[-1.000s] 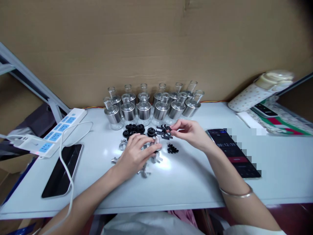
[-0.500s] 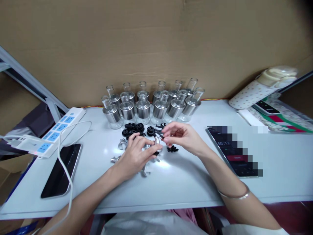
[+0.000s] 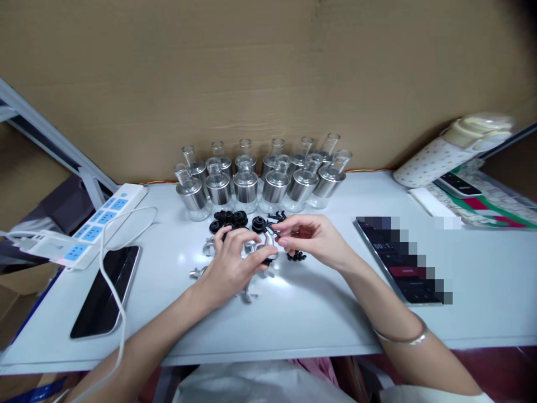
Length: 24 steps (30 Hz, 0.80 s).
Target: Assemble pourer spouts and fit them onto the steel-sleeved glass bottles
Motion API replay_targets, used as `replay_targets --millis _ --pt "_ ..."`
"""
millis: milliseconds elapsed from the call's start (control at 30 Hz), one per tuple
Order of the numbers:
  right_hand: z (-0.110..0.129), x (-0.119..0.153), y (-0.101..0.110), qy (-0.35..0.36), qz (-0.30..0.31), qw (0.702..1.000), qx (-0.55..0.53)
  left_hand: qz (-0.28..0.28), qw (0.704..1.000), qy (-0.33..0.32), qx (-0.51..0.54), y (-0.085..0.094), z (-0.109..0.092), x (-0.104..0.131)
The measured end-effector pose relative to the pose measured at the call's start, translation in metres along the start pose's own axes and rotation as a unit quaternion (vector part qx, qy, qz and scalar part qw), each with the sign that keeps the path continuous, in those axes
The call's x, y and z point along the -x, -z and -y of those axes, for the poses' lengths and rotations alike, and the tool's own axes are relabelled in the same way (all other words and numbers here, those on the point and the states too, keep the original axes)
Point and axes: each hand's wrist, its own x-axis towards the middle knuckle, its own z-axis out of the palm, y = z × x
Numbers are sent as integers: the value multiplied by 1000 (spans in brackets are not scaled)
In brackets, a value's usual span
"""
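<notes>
My left hand holds a small silver metal spout upright between thumb and fingers, over the middle of the table. Thumb and fingertips of my right hand pinch a small black piece beside the spout's top. Round black stoppers lie in a cluster behind my left hand, with a single one just behind the spout. Other silver metal parts lie around my left hand, some partly hidden by it. Small black parts sit in a pile under my right hand.
Two rows of glass bottles with metal sleeves stand at the back. At left are a power strip, a white cable and a dark phone. A larger screen lies at right, with a dotted flask behind it.
The fingers of my left hand have lifted and spread slightly around the spout. My right hand has shifted slightly down, its fingertips closer together on the black piece.
</notes>
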Motion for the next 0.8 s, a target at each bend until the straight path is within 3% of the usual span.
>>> replay_targets --millis 133,300,433,600,700,800 --pt "-1 0 -2 -16 1 1000 -17 19 1000 -14 -2 2 0 -3" --pt "-5 -2 0 -29 27 997 -59 57 995 -19 82 7 -2 -4" --pt "-10 -1 3 -84 126 976 -159 68 987 -26 141 10 -6 -3" --pt "-19 -1 4 -184 277 910 -246 65 981 -43 179 13 -11 -3" --pt "-24 -2 0 -186 309 893 -269 54 981 -56 179 15 -13 -4" --pt "-26 -3 -6 -149 299 903 -269 52 982 -59 170 16 -12 -5"
